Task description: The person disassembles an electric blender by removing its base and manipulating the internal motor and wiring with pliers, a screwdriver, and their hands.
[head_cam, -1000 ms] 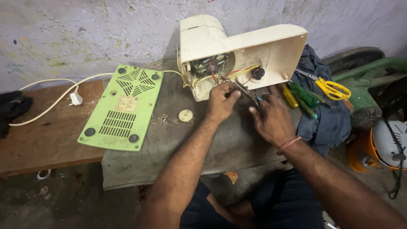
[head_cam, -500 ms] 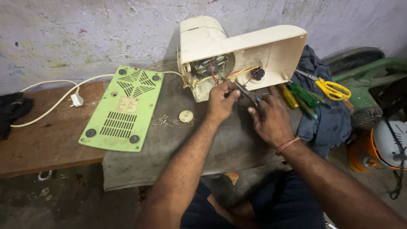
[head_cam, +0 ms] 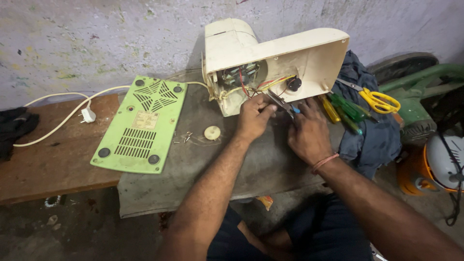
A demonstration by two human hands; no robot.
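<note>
Cream plastic appliance housing [head_cam: 270,58] lies tipped open on the grey surface [head_cam: 203,164]; light but brittle, best steadied by its rim. My left hand [head_cam: 253,118] pinches thin, springy wires [head_cam: 263,86] while my right hand [head_cam: 307,133] clamps blue-handled pliers [head_cam: 282,104].

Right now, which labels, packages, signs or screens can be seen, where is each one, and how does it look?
Label: a small pale cream rectangle stuck in the middle of the green base plate, which lies flat on the bench left of the open cream appliance housing; its print is too small to make out.
No packages, signs or screens show.
</note>
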